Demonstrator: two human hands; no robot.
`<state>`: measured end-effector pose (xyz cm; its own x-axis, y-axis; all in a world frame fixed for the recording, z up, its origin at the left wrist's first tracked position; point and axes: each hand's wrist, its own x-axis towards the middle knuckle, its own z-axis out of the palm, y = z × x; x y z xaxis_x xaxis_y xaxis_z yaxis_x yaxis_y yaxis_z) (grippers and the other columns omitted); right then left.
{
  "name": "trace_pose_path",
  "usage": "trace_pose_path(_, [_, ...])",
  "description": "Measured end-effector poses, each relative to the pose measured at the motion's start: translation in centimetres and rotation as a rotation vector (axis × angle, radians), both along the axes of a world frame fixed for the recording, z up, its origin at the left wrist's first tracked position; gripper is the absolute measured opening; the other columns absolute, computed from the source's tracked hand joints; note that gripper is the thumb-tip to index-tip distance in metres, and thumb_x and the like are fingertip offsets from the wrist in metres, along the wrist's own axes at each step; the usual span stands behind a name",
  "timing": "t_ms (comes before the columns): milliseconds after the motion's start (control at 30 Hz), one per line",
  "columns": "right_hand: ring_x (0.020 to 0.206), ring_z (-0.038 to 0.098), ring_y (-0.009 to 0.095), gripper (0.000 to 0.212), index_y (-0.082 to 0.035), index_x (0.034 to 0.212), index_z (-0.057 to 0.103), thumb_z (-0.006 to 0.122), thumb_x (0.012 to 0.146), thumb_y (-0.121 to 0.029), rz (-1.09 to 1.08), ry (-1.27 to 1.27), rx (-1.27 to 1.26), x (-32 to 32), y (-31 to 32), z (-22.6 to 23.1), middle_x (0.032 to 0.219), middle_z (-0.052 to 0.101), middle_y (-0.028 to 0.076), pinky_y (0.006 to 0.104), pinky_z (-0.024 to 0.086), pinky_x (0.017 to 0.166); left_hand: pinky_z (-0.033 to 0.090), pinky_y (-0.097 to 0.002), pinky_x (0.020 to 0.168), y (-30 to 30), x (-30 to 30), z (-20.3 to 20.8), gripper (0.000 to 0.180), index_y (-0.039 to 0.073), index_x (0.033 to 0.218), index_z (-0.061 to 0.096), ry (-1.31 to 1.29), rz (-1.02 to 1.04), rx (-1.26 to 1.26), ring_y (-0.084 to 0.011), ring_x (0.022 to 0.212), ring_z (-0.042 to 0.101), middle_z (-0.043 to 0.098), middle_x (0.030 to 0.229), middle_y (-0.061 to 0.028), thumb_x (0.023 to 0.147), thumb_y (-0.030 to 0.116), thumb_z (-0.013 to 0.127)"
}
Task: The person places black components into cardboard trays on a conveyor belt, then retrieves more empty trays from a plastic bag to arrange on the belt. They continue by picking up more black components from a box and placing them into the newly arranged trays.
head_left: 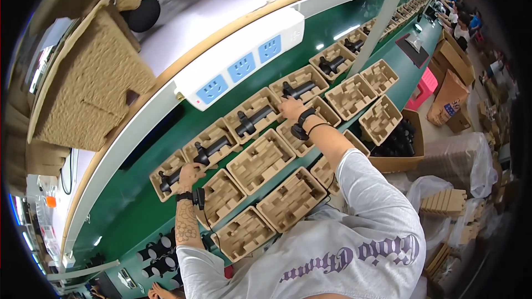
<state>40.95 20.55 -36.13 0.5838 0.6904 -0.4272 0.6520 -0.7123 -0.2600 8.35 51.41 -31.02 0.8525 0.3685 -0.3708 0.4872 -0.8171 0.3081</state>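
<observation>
Head view: the left hand point(191, 174) and right hand point(290, 109) are at black tubes point(302, 88) lying in trays point(261, 161); either grip's closure can't be told. Apparently settling tubes; next calls for even, gentle pressing.

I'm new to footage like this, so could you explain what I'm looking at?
No robot here: these are a person's own bare hands. The single picture comes from a wide fisheye camera worn on the head, looking down, so straight edges bend near the rim.

On the green worktop stand brown moulded trays; the far row holds black devices. A white power strip with blue sockets sits beyond.

The left hand is at the near-left end of that row, the right hand further along it, by another device. Whether either grips anything is hard to tell.
</observation>
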Motion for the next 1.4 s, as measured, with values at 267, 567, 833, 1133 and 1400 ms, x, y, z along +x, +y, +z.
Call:
trace_pose_path(267, [0.134, 0.02, 0.03, 0.004, -0.015, 0.084, 0.058, 0.056, 0.081, -0.013, -0.009, 0.071, 0.051, 2.5, -2.7, -0.6, 0.14, 0.033, 0.01, 0.0611, 0.033, 0.09, 0.05, -0.0394, 0.072, -2.8, 2.0, -0.4, 0.04, 0.006, 0.101, 0.066, 0.1, 0.016, 0.048, -0.0298, 0.08, 0.061, 0.065, 0.091, -0.0155, 0.066, 0.024, 0.074])
trace_pose_path(567, [0.134, 0.019, 0.031, 0.011, -0.01, 0.07, 0.049, 0.054, 0.079, -0.006, 0.031, 0.048, 0.174, 3.0, -3.5, -1.8, 0.101, 0.057, 0.008, 0.0721, 0.03, 0.088, 0.051, -0.0371, 0.069, -4.5, 2.5, -1.4, 0.042, 0.007, 0.101, 0.066, 0.106, 0.024, 0.124, -0.0305, 0.079, 0.062, 0.065, 0.09, -0.0157, 0.065, 0.027, 0.074])
trace_pose_path(833, [0.133, 0.018, 0.035, 0.01, -0.013, 0.074, 0.053, 0.052, 0.078, -0.004, -0.05, 0.088, 0.164, 2.6, -4.8, -2.5, 0.127, 0.045, 0.011, 0.0719, 0.02, 0.096, 0.05, -0.0367, 0.067, -6.3, 1.9, -2.2, 0.035, 0.006, 0.093, 0.067, -0.017, 0.039, 0.089, -0.0327, 0.074, 0.06, 0.065, 0.082, -0.014, 0.063, 0.025, 0.073])
trace_pose_path(1133, [0.133, 0.022, 0.033, 0.047, -0.025, 0.125, 0.047, 0.051, 0.08, -0.012, 0.024, 0.072, 0.337, 4.5, -8.4, -5.8, 0.14, 0.035, 0.008, 0.0595, 0.019, 0.103, 0.051, -0.0391, 0.07, -9.0, 1.5, -1.6, 0.033, 0.008, 0.093, 0.068, -0.067, 0.116, 0.291, -0.0325, 0.08, 0.062, 0.065, 0.085, -0.0163, 0.066, 0.027, 0.073])
trace_pose_path(1400, [0.132, 0.022, 0.035, 0.059, -0.015, 0.14, 0.025, 0.045, 0.084, -0.011, -0.033, -0.027, 0.364, 2.3, -8.6, -4.2, 0.141, 0.033, 0.009, 0.0564, 0.017, 0.105, 0.051, -0.0402, 0.071, -10.5, 2.0, 0.3, 0.031, 0.01, 0.093, 0.068, -0.041, 0.167, 0.316, -0.0339, 0.08, 0.062, 0.064, 0.084, -0.0192, 0.071, 0.031, 0.066])
